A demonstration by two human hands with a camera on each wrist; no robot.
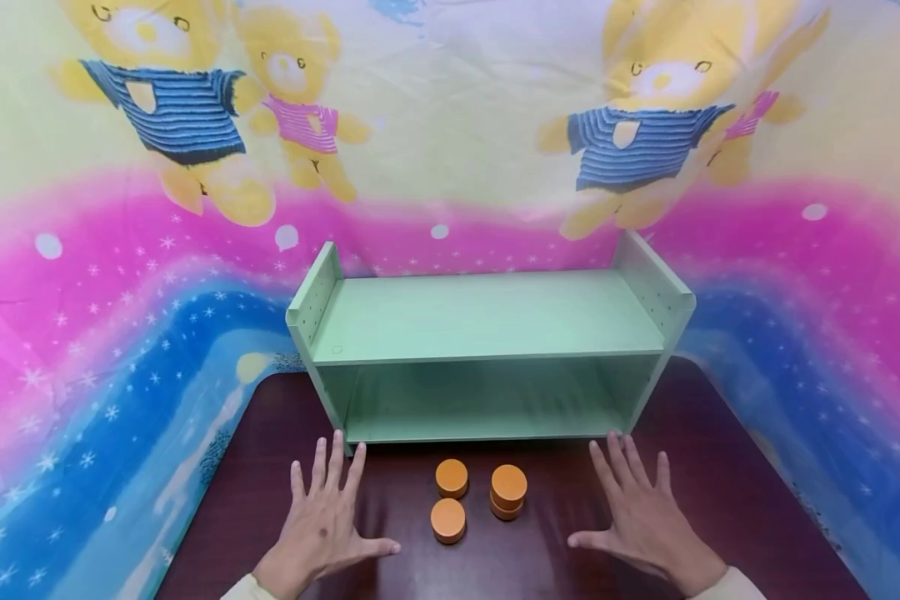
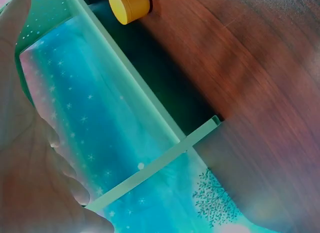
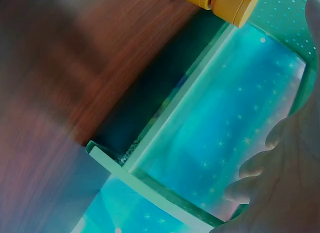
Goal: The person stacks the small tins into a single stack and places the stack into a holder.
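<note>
- Sheet (image 1: 450,150), filling the upper half of the frame: thin printed cloth by the look of it, softly creased.
- Shelf (image 1: 480,312), centre: smooth painted board, satin rather than shiny.
- Table (image 1: 750,500), bottom of the frame: dark wood grain, polished enough for blurry reflections.
- Cylinders (image 1: 448,520), lower centre: smooth; plastic or painted wood, I can't tell.
- Sleeves (image 1: 729,584), bottom edge: matt cloth.

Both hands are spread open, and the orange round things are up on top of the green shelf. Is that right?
Not quite: the orange round things aren't on top of the green shelf. The head view shows them down in front of it, on the dark table. Both the left hand and right hand are spread open.
</note>
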